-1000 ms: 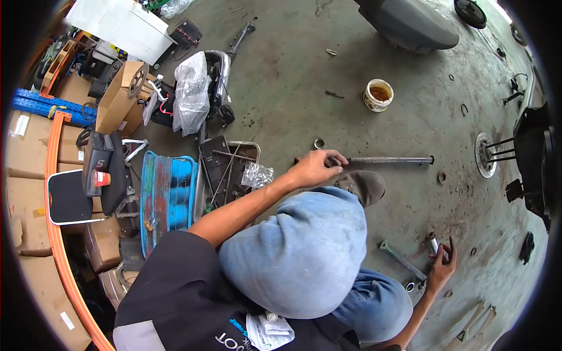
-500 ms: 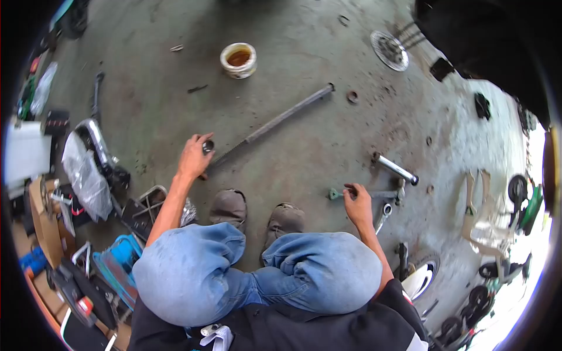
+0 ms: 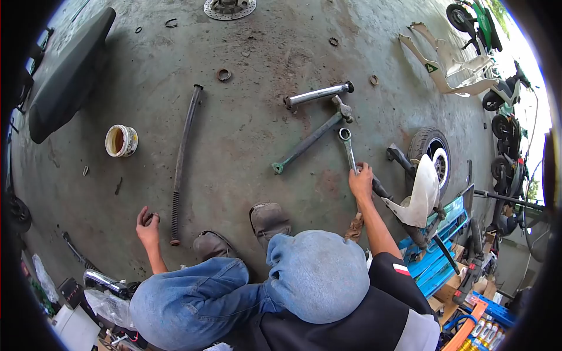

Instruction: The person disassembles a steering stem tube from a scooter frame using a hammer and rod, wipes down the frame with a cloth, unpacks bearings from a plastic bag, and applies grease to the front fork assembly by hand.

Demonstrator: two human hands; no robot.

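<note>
Right hand: the right hand (image 3: pixel 362 182) is closed around the shaft of a wrench (image 3: pixel 349 153), fingers wrapped over the metal, forearm reaching forward from the dark sleeve.
Left hand: the left hand (image 3: pixel 148 227) is held beside the left knee, fingers curled to a narrow gap, a small dark part (image 3: pixel 150 218) at the fingertips; its exact shape cannot be told.
Wrench: ring end points away from the person, just beside the head of the hammer (image 3: pixel 311 140).
Hammer: lying aslant on the floor (image 3: pixel 234 169), head at the far end, green-marked handle end nearer the shoes.
Chrome tube: the chrome tube (image 3: pixel 320 94) lies beyond the hammer, near its head, dark fittings at both ends.
Long rod: the long rod (image 3: pixel 186 137) lies to the right of the left hand, apart from it, with a coil spring around its near end.
Tub: the white tub (image 3: pixel 130 142) stands upright beyond the left hand, brown matter inside.
Loose rings: one ring (image 3: pixel 218 76) lies near the rod's far end; a rusty ring (image 3: pixel 374 81) lies to the right of the chrome tube.
Right side: a wheel (image 3: pixel 418 142) and a white panel (image 3: pixel 422 190) sit near the right hand.
Left side: a dark seat (image 3: pixel 70 79) rests on the floor beyond the tub.
</note>
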